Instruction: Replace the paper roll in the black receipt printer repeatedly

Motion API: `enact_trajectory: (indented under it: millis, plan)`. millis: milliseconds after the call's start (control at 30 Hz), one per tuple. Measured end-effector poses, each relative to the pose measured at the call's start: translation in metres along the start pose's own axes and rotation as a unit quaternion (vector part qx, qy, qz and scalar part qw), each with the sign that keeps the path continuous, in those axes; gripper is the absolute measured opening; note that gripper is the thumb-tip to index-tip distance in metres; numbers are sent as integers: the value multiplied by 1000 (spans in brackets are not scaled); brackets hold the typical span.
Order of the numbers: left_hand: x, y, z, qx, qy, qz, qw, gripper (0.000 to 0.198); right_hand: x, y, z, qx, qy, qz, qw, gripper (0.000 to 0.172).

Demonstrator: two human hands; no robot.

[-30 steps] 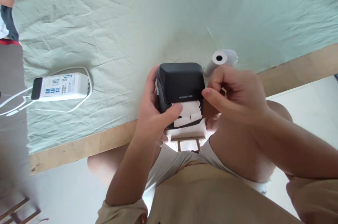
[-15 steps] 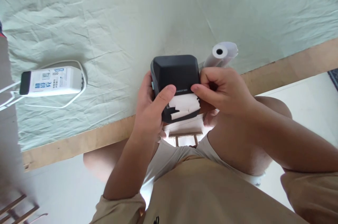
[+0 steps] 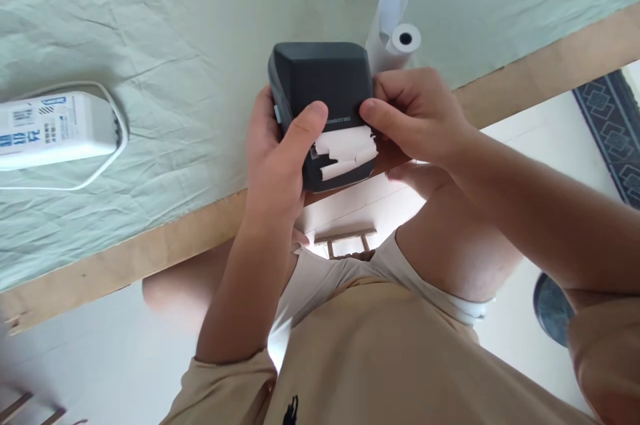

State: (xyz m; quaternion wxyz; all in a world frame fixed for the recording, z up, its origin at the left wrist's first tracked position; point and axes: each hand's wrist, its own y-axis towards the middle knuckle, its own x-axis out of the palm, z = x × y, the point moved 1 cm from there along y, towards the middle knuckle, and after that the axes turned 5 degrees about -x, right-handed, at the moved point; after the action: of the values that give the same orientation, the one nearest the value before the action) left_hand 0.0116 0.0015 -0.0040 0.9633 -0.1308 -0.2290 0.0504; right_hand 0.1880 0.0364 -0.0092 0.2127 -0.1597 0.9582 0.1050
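Observation:
A black, box-shaped device that looks like a small label printer (image 3: 325, 88) is held over the table's near edge. Torn white paper (image 3: 346, 150) clings to its near part, below some pale lettering. My left hand (image 3: 280, 151) wraps around its left side, thumb on top, close to a light-blue button (image 3: 277, 114). At the opposite side, my right hand (image 3: 417, 111) is closed on the edge, thumb by the lettering and fingers curled. Just beyond my right hand lies a white paper roll (image 3: 390, 48) with a dark core and a loose flap. The printer's underside is hidden.
A pale green cloth (image 3: 200, 45) covers the table, with a bare wooden edge (image 3: 150, 238) along the front. To the left lies a white power strip (image 3: 65, 131) with a white cord around it. Below are my legs, a wooden stool (image 3: 345, 236) and a patterned dark mat (image 3: 613, 121).
The whole view has shifted, so everything sits higher and farther left. The paper roll has turned, its loose flap now pointing away. Both hands keep hold of the printer.

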Motion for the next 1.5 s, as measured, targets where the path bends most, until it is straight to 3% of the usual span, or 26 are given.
enact_trajectory:
  millis: [267,367,533,733,1000,1067,1300,1400,1500]
  plan:
    - [-1,1,-5,13,-10,-23,1000,11,0,-1,-1,-3,29,3,1000,63]
    - [3,-3,-5,29,11,15,999,9,-1,-3,1,-9,46,7,999,62]
    - [4,-4,-2,23,23,18,999,16,0,-2,9,-39,35,3,999,58]
    - [-12,7,-2,3,44,-58,997,28,1,9,9,-18,54,44,997,53]
    - [-23,3,-6,-40,-24,14,999,30,3,2,-6,-35,29,40,998,39]
    - [-26,1,-4,-70,-23,16,997,28,3,-1,-6,-40,40,21,998,37]
    - [-26,4,6,-82,-52,19,995,21,1,1,-3,-27,120,-30,992,44]
    - [-25,5,6,-89,-61,21,994,20,-3,0,-12,-55,68,5,996,42]
    - [-25,4,5,-93,-58,28,994,20,-6,0,-26,-119,20,98,988,32]
